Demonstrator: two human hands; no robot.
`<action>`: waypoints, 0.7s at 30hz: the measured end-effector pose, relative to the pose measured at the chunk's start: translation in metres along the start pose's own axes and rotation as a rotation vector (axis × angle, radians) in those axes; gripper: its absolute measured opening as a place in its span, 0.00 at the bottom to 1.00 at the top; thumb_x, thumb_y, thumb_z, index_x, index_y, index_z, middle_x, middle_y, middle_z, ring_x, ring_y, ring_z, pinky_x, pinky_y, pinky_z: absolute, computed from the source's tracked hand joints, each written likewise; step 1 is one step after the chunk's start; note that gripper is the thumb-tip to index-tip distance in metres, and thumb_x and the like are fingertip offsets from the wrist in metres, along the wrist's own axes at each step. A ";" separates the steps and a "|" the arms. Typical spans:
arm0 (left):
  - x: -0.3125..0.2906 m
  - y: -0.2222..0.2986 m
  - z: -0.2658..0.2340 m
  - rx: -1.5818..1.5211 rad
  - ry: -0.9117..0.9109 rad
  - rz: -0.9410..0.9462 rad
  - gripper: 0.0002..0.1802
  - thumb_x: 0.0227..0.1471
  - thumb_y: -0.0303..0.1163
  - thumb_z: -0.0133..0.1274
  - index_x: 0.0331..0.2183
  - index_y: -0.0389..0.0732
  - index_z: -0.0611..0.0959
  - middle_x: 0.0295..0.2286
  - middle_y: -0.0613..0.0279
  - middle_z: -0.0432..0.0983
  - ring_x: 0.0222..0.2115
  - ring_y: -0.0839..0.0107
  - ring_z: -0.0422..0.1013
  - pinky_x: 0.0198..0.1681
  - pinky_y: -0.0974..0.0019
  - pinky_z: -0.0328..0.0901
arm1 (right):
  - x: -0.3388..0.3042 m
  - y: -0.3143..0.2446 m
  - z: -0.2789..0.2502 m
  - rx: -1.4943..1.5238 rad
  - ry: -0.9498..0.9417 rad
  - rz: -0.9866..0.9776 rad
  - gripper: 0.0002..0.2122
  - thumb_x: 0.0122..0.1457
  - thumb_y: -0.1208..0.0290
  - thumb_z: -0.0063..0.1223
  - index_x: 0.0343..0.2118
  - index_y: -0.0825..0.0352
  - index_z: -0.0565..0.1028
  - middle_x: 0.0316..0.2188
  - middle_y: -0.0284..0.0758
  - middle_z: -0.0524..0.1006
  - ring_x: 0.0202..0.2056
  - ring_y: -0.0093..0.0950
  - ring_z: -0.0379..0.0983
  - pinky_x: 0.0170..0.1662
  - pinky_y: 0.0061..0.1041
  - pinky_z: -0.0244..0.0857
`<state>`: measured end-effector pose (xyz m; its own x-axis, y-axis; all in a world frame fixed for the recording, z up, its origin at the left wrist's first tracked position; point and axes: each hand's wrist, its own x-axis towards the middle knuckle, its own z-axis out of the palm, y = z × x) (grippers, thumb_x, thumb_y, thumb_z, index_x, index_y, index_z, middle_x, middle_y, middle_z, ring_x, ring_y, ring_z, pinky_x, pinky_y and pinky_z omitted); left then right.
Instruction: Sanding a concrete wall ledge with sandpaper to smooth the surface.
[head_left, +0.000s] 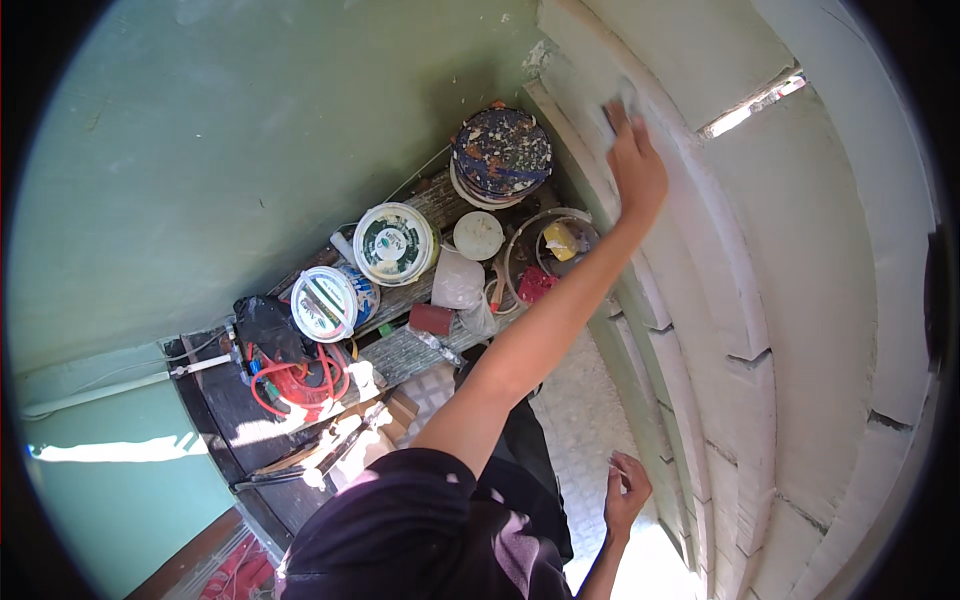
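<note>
**Left hand at the pale wall, right hand held low**

Head view: The left hand is raised to the pale wall, its fingers close together around a small flat tool, which lies at the wall's upper part. Blur hides the tool's exact kind. The right hand is held low, apart from the wall, fingers curled toward the thumb; a whitish streak shows at the fingertips, but I cannot tell whether it is something held.

Beneath the left forearm, a clear bucket holds a yellow sponge and a red cloth. To its left, along the wooden tabletop, are a paint-spattered dark lid on a bucket, a white tub with a green label, a white-lidded blue tub, a small round lid and a reddish-brown block. A coiled red hose lies farther left, beside a black bag. Behind stands a green wall. Light shows through a narrow gap in the pale wall, right of the left hand.
</note>
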<state>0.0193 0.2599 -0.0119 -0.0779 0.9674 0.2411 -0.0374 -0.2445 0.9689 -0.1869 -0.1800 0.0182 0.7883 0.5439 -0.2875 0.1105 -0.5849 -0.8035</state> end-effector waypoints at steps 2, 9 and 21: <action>0.051 0.021 -0.017 -0.062 -0.229 -0.253 0.25 0.70 0.31 0.37 0.57 0.20 0.68 0.37 0.34 0.78 0.45 0.34 0.70 0.54 0.39 0.57 | -0.005 0.003 -0.008 -0.019 0.030 0.000 0.11 0.59 0.78 0.55 0.44 0.71 0.81 0.42 0.41 0.80 0.42 0.30 0.80 0.42 0.26 0.76; 0.013 -0.030 0.002 0.035 0.176 0.255 0.23 0.68 0.37 0.43 0.29 0.27 0.77 0.24 0.37 0.76 0.27 0.42 0.72 0.35 0.47 0.64 | -0.022 0.000 0.013 0.013 0.035 0.087 0.12 0.57 0.82 0.52 0.43 0.72 0.81 0.42 0.44 0.81 0.42 0.33 0.81 0.43 0.27 0.76; 0.063 -0.014 -0.005 -0.029 0.027 0.114 0.18 0.67 0.32 0.42 0.30 0.29 0.77 0.27 0.34 0.75 0.34 0.36 0.72 0.38 0.44 0.64 | -0.018 -0.013 0.020 -0.024 0.008 0.117 0.12 0.58 0.80 0.53 0.44 0.72 0.81 0.42 0.44 0.81 0.42 0.34 0.81 0.44 0.28 0.76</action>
<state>0.0101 0.3242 -0.0102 -0.1099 0.9311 0.3478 -0.0557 -0.3552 0.9331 -0.2148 -0.1702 0.0235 0.8013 0.4667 -0.3744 0.0322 -0.6584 -0.7519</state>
